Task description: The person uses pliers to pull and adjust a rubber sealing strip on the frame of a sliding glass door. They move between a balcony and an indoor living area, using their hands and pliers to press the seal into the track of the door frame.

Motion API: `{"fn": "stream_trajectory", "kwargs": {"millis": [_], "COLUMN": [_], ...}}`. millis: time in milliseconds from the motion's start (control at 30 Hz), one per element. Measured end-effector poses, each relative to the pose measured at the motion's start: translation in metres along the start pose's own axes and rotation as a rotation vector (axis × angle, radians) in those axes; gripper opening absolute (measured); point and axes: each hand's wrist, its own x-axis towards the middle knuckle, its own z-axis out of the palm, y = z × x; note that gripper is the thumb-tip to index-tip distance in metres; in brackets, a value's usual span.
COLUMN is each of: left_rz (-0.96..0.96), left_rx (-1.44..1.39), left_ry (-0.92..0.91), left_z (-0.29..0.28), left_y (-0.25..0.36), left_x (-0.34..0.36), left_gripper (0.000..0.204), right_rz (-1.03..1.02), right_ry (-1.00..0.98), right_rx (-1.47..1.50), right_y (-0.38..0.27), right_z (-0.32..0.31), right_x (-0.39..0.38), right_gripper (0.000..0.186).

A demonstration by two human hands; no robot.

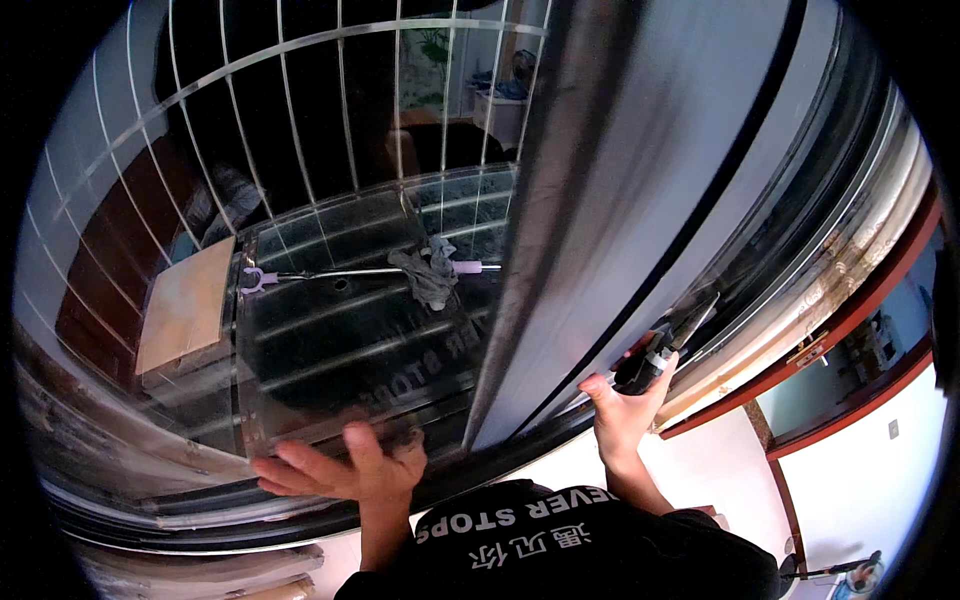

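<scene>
My left hand (350, 468) is open, fingers spread, in front of the lower part of a window's glass pane (330, 340). Whether its fingertips touch the glass I cannot tell. At the right, my right hand (632, 410) is closed around a black tool (657, 358) with a pale, narrow end pointing up and away. The tool's exact kind is hard to make out. It is beside the wide grey window frame (640, 200), near the dark side channel.
Behind the glass are metal bars (343, 110), a pole with lilac ends (330, 272), a crumpled grey cloth (430, 275) on it and a box with a tan board (187, 305). A red-brown door frame (850, 330) stands at the right, above a white floor (700, 470).
</scene>
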Motion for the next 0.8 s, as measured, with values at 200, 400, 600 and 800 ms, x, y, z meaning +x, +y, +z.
{"fn": "stream_trajectory", "kwargs": {"millis": [200,400,600,800], "left_rz": [-0.087,-0.191,-0.177,-0.155], "left_rx": [0.086,0.084,0.004,0.009], "left_ry": [-0.028,-0.014,-0.029,-0.047], "left_z": [-0.009,-0.010,-0.006,-0.005], "left_y": [-0.042,-0.060,-0.039,-0.022], "left_x": [-0.002,-0.002,-0.008,-0.001], "left_gripper": [0.063,0.063,0.075,0.070], "right_rz": [0.009,0.021,0.016,-0.051], "right_ry": [0.003,-0.001,-0.029,0.023], "right_rx": [0.028,0.000,0.007,-0.033], "right_y": [0.003,-0.004,-0.013,-0.016], "right_z": [0.000,0.005,0.007,0.010], "right_x": [-0.002,-0.005,-0.011,-0.013], "right_gripper": [0.079,0.066,0.054,0.049]}}
